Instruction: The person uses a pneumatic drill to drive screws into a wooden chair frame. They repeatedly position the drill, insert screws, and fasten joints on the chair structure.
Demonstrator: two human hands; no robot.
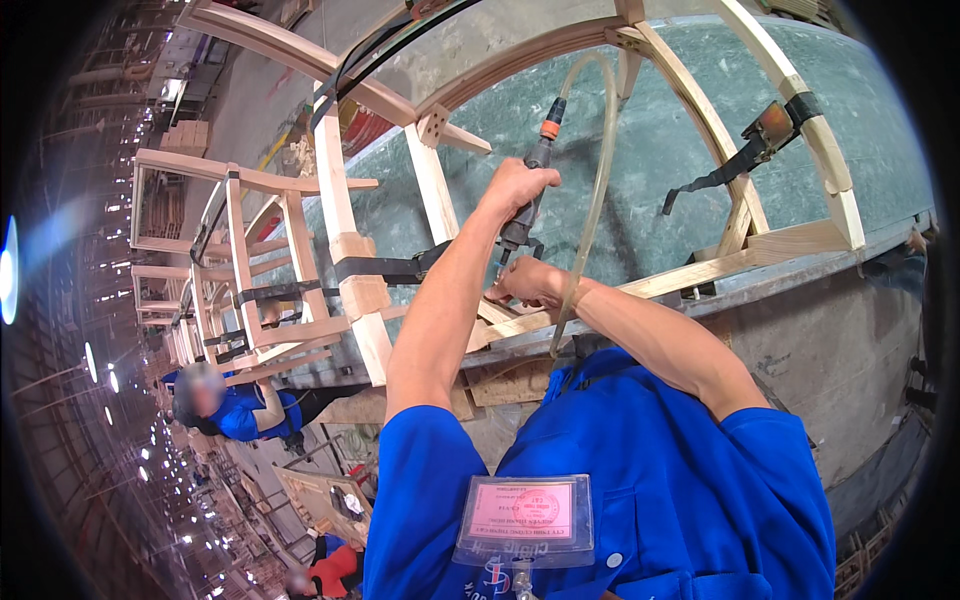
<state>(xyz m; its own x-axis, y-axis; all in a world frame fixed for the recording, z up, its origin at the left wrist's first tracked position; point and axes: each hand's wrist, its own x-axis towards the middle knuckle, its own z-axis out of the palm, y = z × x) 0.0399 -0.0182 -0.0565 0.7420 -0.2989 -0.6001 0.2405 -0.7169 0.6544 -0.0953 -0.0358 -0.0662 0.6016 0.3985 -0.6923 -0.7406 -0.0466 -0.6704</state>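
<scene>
My left hand [518,188] is wrapped round a dark air screwdriver [527,225] with an orange collar, its bit tilted down toward the near wooden rail. A clear air hose [606,150] loops from its upper end and passes over my right wrist. Close by the bit, my right hand [530,282] has its fingers closed at the rail; what they pinch, if anything, is hidden. Both hands work at a pale wooden chair frame [690,275] lying on the bench. A black strap [385,268] is drawn round part of the frame beside my left forearm.
The green-grey bench top [660,130] runs under the frame. Another black strap with a ratchet buckle [770,128] hangs at the right. More wooden frames [240,240] stand to the left, near a person in blue [240,408]. Wooden pieces lie on the floor beyond.
</scene>
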